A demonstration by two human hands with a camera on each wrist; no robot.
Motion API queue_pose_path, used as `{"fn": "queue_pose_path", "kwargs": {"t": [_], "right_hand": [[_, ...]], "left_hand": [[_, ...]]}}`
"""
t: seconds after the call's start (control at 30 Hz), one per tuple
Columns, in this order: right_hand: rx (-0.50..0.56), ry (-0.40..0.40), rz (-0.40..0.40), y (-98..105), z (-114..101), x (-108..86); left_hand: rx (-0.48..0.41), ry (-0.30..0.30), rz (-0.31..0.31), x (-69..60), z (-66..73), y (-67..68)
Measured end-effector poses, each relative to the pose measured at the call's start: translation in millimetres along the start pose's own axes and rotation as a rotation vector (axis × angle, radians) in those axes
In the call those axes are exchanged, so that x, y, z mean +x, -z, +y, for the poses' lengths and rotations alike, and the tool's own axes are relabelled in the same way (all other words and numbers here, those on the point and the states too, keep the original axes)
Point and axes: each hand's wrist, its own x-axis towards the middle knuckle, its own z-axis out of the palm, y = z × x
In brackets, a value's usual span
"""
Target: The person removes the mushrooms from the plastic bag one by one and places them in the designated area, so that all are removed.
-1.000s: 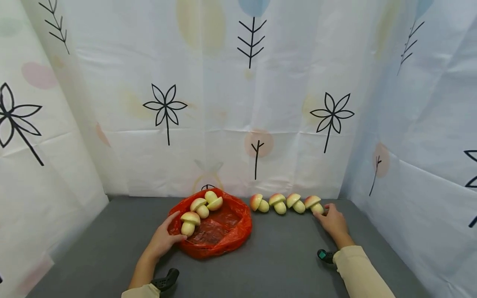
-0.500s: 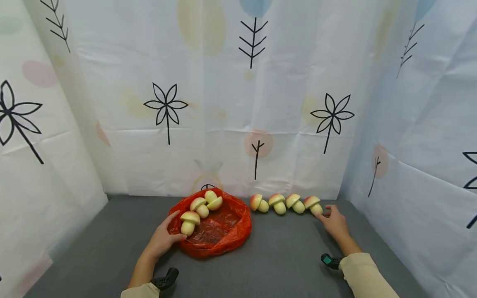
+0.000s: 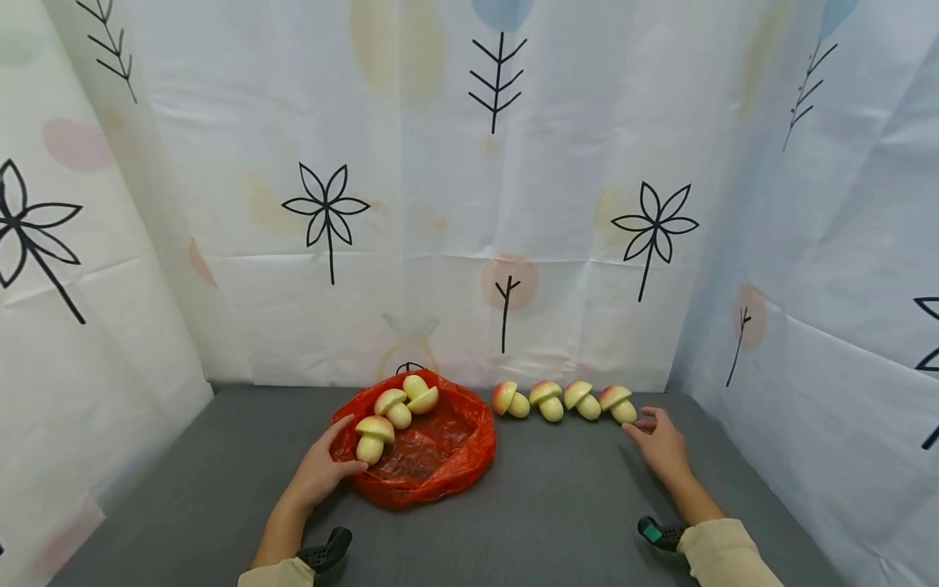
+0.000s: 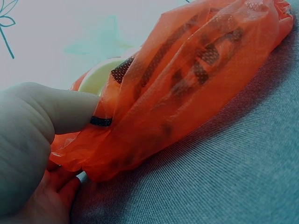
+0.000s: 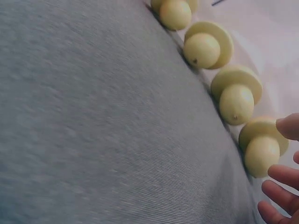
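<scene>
A red plastic bag lies spread with its rim rolled down, and several toy mushrooms sit inside at its left and back. My left hand holds the bag's left rim; in the left wrist view the thumb lies against the red plastic, while the other fingers are partly hidden behind it. To the right of the bag, several more toy mushrooms stand in a row. Just right of the end mushroom, my right hand has its fingers loosely spread, gripping nothing.
A dark grey cloth covers the table. White patterned curtains rise behind the row and along both sides. Each wrist wears a black strap device.
My right hand has drawn slightly back and right from the end mushroom, its fingers parting from it. The left hand, the bag and the mushrooms stay where they were.
</scene>
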Motion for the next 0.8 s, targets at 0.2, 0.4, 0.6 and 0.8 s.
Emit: {"fn": "queue_pose_path", "kwargs": {"t": [0.2, 0.4, 0.6, 0.8], "right_hand": [[-0.013, 0.052, 0.001, -3.9, -10.5, -9.7], [-0.013, 0.101, -0.018, -10.7, -23.4, -17.0], [0.001, 0.169, -0.033, -19.0, -35.8, -21.9], [0.057, 0.198, -0.059, -30.5, -49.2, -27.6]], "left_hand": [[-0.007, 0.000, -0.001, -0.4, 0.4, -0.3], [-0.006, 0.003, -0.001, -1.4, 1.8, 0.2], [0.004, 0.005, 0.001, -1.5, 2.0, 0.4], [0.012, 0.004, 0.003, -0.9, 1.7, 0.3]]}}
